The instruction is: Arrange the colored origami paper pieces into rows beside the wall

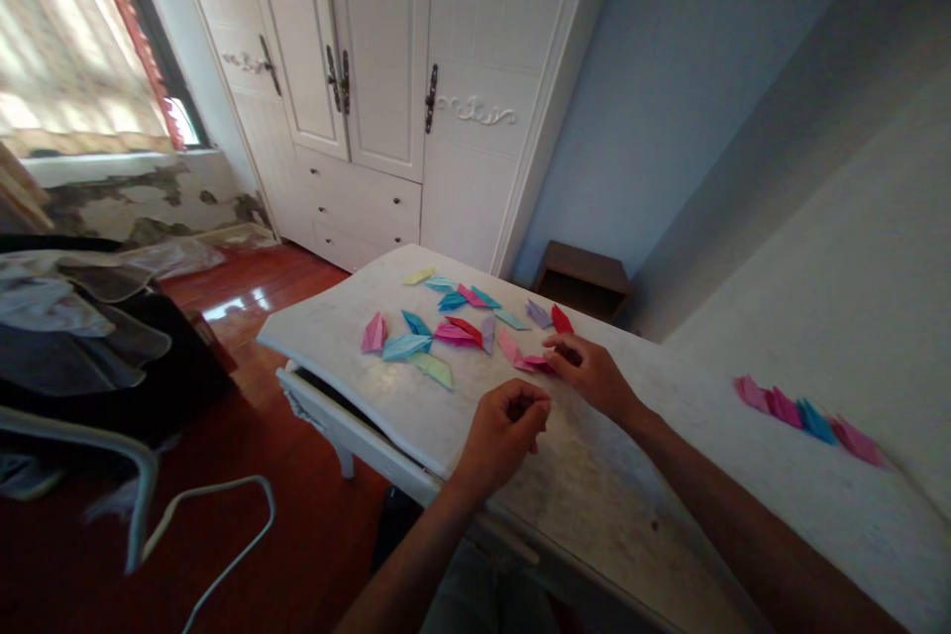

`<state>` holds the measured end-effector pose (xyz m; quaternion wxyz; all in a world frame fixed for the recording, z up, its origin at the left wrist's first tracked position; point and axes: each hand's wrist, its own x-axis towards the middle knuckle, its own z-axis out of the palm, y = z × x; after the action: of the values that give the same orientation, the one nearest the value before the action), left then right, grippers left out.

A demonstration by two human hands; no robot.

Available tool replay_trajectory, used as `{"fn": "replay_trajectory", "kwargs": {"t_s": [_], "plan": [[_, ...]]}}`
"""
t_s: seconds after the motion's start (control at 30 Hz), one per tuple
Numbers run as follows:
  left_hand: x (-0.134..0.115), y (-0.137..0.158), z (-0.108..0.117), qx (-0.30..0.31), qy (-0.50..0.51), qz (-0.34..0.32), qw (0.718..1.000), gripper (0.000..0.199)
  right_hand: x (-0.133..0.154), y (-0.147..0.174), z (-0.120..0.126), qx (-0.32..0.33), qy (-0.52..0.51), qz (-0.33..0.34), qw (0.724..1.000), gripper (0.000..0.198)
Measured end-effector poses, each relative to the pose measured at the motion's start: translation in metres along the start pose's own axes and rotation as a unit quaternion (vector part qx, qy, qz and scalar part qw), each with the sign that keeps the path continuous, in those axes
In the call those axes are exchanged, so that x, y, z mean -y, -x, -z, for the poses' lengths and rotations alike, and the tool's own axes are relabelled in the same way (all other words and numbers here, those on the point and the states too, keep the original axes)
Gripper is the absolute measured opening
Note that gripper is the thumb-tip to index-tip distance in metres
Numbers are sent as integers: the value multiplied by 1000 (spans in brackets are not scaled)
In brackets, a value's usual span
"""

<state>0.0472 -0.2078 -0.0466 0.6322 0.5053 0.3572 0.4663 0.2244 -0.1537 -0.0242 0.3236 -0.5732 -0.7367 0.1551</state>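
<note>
Many small folded paper pieces in several colours lie on a white table (461,426). My right hand (590,371) is over them with its fingers pinched at the end of a dark pink folded paper piece (536,364), which still lies on the table. A lighter pink folded piece (510,349) touches its left end. Nearer the front edge is my left hand (509,431), loosely closed above the tabletop, with nothing visible in its fingers. Left of the hands lie a pale green piece (433,369), a light blue piece (406,347) and a magenta piece (455,334).
A row of pink and blue folded pieces (784,408) lies on the right, by the wall. Behind the table stand a white wardrobe (378,50) and a low brown cabinet (583,263). A chair with white tubing (149,475) and a dark heap with clothes (89,337) are at left.
</note>
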Motion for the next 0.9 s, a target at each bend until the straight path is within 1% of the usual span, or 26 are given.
{"fn": "replay_trajectory", "kwargs": {"t_s": [0.07, 0.17, 0.27, 0.37, 0.43, 0.5, 0.6, 0.7, 0.8, 0.9], "plan": [[0, 0, 1, 3, 8, -2, 1000, 18, 20, -22, -16, 34, 7, 49, 998, 25], [-1, -1, 2, -10, 29, -7, 1000, 17, 43, -52, -39, 89, 26, 103, 990, 26], [-3, -1, 4, -33, 66, -5, 997, 20, 59, -75, -60, 126, 82, 149, 977, 29], [-5, -1, 5, -40, 95, 4, 995, 23, 68, -89, -72, 166, 151, 197, 954, 29], [-5, -1, 5, -35, 106, 10, 994, 24, 71, -93, -77, 189, 192, 215, 939, 26], [-6, -1, 5, -30, 113, 12, 993, 24, 73, -93, -79, 198, 220, 222, 929, 24], [-6, -1, 5, -26, 115, 8, 993, 23, 74, -89, -79, 187, 238, 245, 921, 21], [-5, -1, 6, -24, 117, 4, 993, 24, 75, -84, -78, 180, 250, 273, 911, 24], [-3, -2, 6, -24, 118, -1, 993, 23, 75, -80, -77, 174, 262, 277, 908, 27], [-2, -3, 6, -23, 117, -2, 993, 23, 76, -78, -76, 160, 251, 270, 916, 25]]}}
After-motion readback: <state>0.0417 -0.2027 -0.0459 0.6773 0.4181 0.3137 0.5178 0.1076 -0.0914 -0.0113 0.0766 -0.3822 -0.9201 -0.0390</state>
